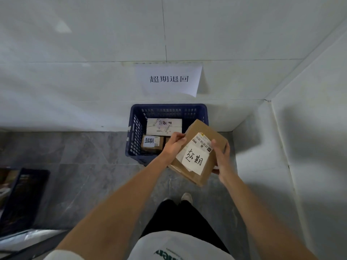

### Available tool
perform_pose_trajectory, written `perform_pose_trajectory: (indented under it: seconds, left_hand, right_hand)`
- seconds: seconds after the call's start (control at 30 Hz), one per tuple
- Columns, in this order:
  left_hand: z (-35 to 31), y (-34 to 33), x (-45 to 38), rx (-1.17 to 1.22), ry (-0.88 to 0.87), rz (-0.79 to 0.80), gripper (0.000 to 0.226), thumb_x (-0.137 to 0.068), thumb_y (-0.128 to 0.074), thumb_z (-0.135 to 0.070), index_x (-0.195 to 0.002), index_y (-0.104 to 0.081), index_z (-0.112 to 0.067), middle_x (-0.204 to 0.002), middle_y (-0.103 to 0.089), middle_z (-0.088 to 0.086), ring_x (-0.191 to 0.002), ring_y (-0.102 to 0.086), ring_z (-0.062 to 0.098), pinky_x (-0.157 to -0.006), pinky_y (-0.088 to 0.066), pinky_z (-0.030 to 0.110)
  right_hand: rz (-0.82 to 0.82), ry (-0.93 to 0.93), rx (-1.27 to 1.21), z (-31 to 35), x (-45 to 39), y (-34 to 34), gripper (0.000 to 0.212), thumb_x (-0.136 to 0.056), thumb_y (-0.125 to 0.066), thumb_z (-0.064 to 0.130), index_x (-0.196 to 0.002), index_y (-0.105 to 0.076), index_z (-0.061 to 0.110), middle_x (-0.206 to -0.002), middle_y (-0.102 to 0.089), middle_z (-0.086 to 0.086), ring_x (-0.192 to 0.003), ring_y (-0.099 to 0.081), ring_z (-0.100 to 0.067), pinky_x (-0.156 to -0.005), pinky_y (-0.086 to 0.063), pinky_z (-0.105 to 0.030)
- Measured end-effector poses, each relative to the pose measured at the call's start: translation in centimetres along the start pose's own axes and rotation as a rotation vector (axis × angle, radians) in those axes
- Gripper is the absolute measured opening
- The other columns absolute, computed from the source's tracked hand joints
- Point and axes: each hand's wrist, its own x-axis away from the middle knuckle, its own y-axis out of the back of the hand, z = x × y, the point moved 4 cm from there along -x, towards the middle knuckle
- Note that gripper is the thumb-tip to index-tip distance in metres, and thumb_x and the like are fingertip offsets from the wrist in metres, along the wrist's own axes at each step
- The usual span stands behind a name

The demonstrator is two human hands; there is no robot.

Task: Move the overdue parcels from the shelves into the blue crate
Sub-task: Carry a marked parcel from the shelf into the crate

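Grey stone floor (90,177), pale tiled wall (75,81) behind. Paper sign (169,79) with printed characters taped to the wall, directly above the blue crate (135,132). Crate sits on the floor against the wall, slatted sides. Inside: a white box (164,126) at the back, a small brown box (152,143) with a handwritten label in front of it. A third box may lie beside that one, mostly hidden.

Cardboard parcel (199,156) is held in the air, tilted, over the crate's near right corner. White handwritten label on its top face, barcode sticker above it.

Left hand (173,145) grips the parcel's left edge, fingers curled round it. Right hand (221,158) clasps the right side, thumb on top.

Risk, as I judge it: parcel overhangs the crate rim. Released here, it could catch the rim and tip out onto the floor. Free room inside looks tight, so it may land askew on the boxes below.
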Motion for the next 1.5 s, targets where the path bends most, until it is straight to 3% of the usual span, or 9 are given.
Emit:
perform_pose_trajectory:
  seconds: [0.13,0.33,0.47,0.67,0.83,1.07,1.23,1.33,1.5]
  left_hand:
    - [0.6,-0.5,-1.4,-0.028,-0.045,0.013,0.017,-0.099,-0.050,-0.023,-0.110,-0.059,-0.014,-0.111,-0.066,0.007,-0.104,-0.062,0.025,-0.094,-0.050,0.040]
    - [1.3,1.9,-2.7,0.046,0.039,-0.392,0.033,-0.074,-0.041,-0.054,-0.074,-0.073,-0.046,-0.112,-0.061,0.004,-0.110,-0.055,0.025,-0.102,-0.039,0.051]
    - [2.3,3.8,-2.9,0.351,0.284,-0.671,0.036,-0.085,-0.043,-0.039,-0.090,-0.068,-0.014,-0.121,-0.053,0.019,-0.115,-0.047,0.038,-0.102,-0.037,0.057]
    - [2.5,5.5,-4.8,0.403,0.207,-0.621,0.033,-0.097,-0.043,-0.023,-0.115,-0.058,0.000,-0.128,-0.047,0.020,-0.099,-0.048,0.030,-0.087,-0.039,0.039]
    - [3.8,7.0,-6.9,0.378,0.270,-0.623,0.027,-0.098,-0.043,-0.039,-0.111,-0.042,-0.016,-0.131,-0.036,0.010,-0.112,-0.046,0.025,-0.100,-0.040,0.041]
    - [6.4,10.0,-9.5,0.282,0.475,-0.709,0.079,-0.096,-0.037,-0.057,-0.148,-0.017,-0.002,-0.153,-0.020,0.018,-0.139,-0.026,0.033,-0.113,-0.026,0.044]
    - [8.7,12.3,-12.8,0.306,0.440,-0.583,0.078,-0.093,-0.025,-0.067,-0.145,-0.034,-0.010,-0.137,-0.052,0.010,-0.121,-0.052,0.029,-0.103,-0.042,0.042]
    - [9.6,13.6,-14.6,0.275,0.435,-0.471,0.072,-0.093,-0.017,-0.070,-0.133,-0.052,-0.021,-0.117,-0.067,0.012,-0.106,-0.064,0.030,-0.098,-0.049,0.046]
    - [11.1,15.0,-16.8,0.253,0.446,-0.340,0.071,-0.096,-0.016,-0.066,-0.126,-0.057,-0.016,-0.111,-0.068,0.006,-0.097,-0.062,0.022,-0.079,-0.047,0.031]
  right_hand:
    - [-0.110,-0.002,-0.014,-0.1,-1.2,0.7,0.070,-0.086,-0.062,0.052,-0.142,-0.026,0.032,-0.118,-0.058,-0.003,-0.094,-0.061,-0.019,-0.059,-0.052,-0.035]
    - [-0.145,0.029,-0.021,-0.3,-2.6,-0.8,0.066,-0.085,-0.060,0.057,-0.137,-0.028,0.033,-0.123,-0.059,-0.004,-0.101,-0.064,-0.021,-0.070,-0.057,-0.044]
    - [-0.193,0.040,-0.044,-0.5,-2.7,-2.1,0.060,-0.085,-0.060,0.057,-0.131,-0.030,0.035,-0.120,-0.059,-0.004,-0.100,-0.065,-0.022,-0.070,-0.059,-0.045]
    - [-0.250,0.035,-0.070,-1.7,-4.0,-4.9,0.053,-0.087,-0.062,0.051,-0.126,-0.034,0.028,-0.116,-0.060,-0.003,-0.099,-0.065,-0.024,-0.062,-0.060,-0.046]
    - [-0.241,0.051,-0.037,-2.2,-6.7,-6.9,0.046,-0.085,-0.068,0.046,-0.108,-0.039,0.019,-0.115,-0.061,-0.009,-0.099,-0.065,-0.023,-0.078,-0.059,-0.048]
    - [-0.082,-0.007,0.092,-4.1,-9.9,-8.6,0.034,-0.084,-0.069,0.042,-0.108,-0.058,0.021,-0.109,-0.067,-0.006,-0.097,-0.067,-0.019,-0.076,-0.060,-0.041]
    - [-0.013,-0.034,0.201,-4.8,-12.4,-10.9,0.029,-0.086,-0.066,0.046,-0.102,-0.060,0.022,-0.103,-0.067,0.000,-0.092,-0.064,-0.016,-0.087,-0.056,-0.046]
    - [0.021,-0.050,0.395,-5.2,-14.0,-12.6,0.042,-0.087,-0.059,0.055,-0.107,-0.055,0.019,-0.106,-0.061,0.002,-0.097,-0.058,-0.016,-0.087,-0.047,-0.032]
    - [0.094,-0.134,0.462,-7.2,-17.2,-15.9,0.066,-0.090,-0.046,0.063,-0.132,-0.043,0.012,-0.126,-0.052,-0.007,-0.112,-0.051,-0.024,-0.094,-0.041,-0.035]
